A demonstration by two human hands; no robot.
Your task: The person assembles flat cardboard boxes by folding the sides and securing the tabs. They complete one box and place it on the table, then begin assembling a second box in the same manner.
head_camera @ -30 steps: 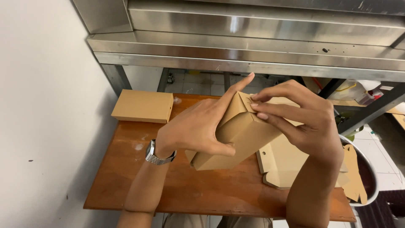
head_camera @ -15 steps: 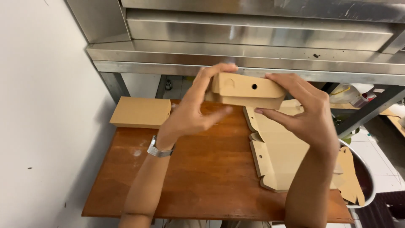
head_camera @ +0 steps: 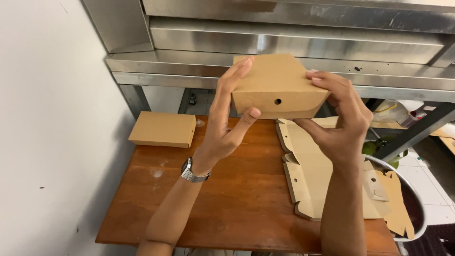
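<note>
A reddish-brown wooden table fills the lower middle of the frame, its top scuffed with a pale smear near the left. A plain white wall takes up the whole left side. Across the top runs a stainless-steel shelf with more steel panelling above it. At the table's upper left lies a closed cardboard box. At right of centre a stack of flat, unfolded cardboard blanks spreads over the table edge, and beyond it, at the lower right, the rim of a metal bowl shows.

Held up in the upper centre, in front of the shelf, is a folded cardboard box with a small round hole in its front flap. The left hand, a metal wristwatch on its wrist, clasps the box's left end, fingers on top and thumb pressed beneath. The right hand grips the right end, fingers curled over the top and thumb under.

Compared with half a second earlier, the box is turned so its broad top panel faces the camera more, and the left thumb has come under the front edge.
</note>
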